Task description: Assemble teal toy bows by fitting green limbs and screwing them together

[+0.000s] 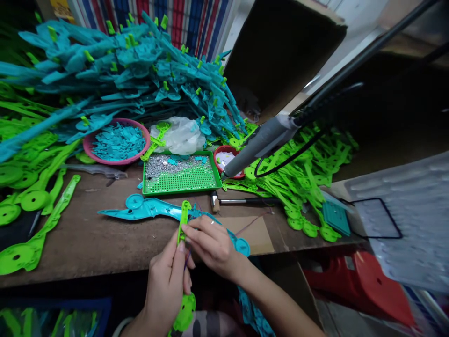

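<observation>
My left hand (164, 276) is closed around a long green plastic part (183, 217), which stands nearly upright at the table's front edge. Its round lower end shows below the hand. With fingers pinched, my right hand (212, 241) touches the same part near its upper end; whatever small piece it may hold is hidden. A thin dark wire (187, 260) hangs by the fingers. Just behind the hands, a long blue plastic part (150, 207) lies across the table, partly covered by the right hand.
A green tray (182, 192) of small metal pieces stands behind, between a pink basin (140, 154) of blue pieces and a red bowl (242, 175). A hammer (242, 201) lies nearby. A grey electric screwdriver (261, 145) hangs at right. Blue parts (140, 70) and green parts (308, 173) are heaped around.
</observation>
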`<state>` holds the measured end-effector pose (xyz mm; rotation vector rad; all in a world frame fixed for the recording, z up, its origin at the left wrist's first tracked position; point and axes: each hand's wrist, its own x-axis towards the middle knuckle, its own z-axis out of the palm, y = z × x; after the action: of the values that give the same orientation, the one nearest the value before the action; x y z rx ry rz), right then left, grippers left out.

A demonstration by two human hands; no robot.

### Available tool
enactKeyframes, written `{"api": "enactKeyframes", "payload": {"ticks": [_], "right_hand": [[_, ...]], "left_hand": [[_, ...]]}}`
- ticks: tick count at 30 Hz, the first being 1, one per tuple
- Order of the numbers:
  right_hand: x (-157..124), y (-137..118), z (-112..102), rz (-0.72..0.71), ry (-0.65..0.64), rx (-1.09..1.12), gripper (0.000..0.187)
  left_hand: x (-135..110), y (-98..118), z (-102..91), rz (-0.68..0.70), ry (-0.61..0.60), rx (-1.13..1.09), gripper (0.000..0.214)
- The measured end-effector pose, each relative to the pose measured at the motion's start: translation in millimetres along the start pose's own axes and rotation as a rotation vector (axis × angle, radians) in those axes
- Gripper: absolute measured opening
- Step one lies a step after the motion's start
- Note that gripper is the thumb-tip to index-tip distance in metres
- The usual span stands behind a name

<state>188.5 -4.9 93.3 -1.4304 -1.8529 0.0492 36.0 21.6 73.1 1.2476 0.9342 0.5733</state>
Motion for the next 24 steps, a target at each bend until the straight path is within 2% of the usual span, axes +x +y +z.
{"api": "enactKeyframes", "payload": {"ticks": [5, 8, 10, 12, 14, 16, 17, 21, 24], "right_hand": [[-6, -4, 3, 0.050, -0.122, 0.008, 0.040], [-10, -8, 3, 0.136, -0.252, 0.029, 0.043], [-9, -8, -2, 0.204, -0.308, 0.094, 0.043], [-5, -5, -9, 0.262, -0.243, 0.179, 0.039], [2, 1, -18, 0.292, -0.089, 0.172, 0.037], [6, 8, -25, 0.284, -0.006, 0.019, 0.037], [7, 11, -26, 0.269, -0.026, -0.087, 0.039], [-12, 22, -16, 0.215, -0.291, -0.415, 0.060], [-44, 31, -11, 0.116, -0.414, -0.473, 0.062]], "left_hand": [[1, -3, -2.2, 0.024, 0.041, 0.027, 0.050], [3, -6, -3.8, 0.100, 0.092, 0.120, 0.048], [4, -6, -2.9, 0.106, 0.076, 0.121, 0.046], [5, -3, 0.1, 0.047, 0.021, 0.037, 0.043], [6, 1, 3.4, -0.010, -0.020, -0.074, 0.041], [10, 7, 3.3, -0.012, -0.001, -0.100, 0.040], [12, 9, 0.8, 0.015, 0.024, -0.072, 0.039], [16, 18, -27.8, 0.156, 0.099, 0.122, 0.035], [0, 21, -60.6, 0.065, 0.056, 0.155, 0.037]]}}
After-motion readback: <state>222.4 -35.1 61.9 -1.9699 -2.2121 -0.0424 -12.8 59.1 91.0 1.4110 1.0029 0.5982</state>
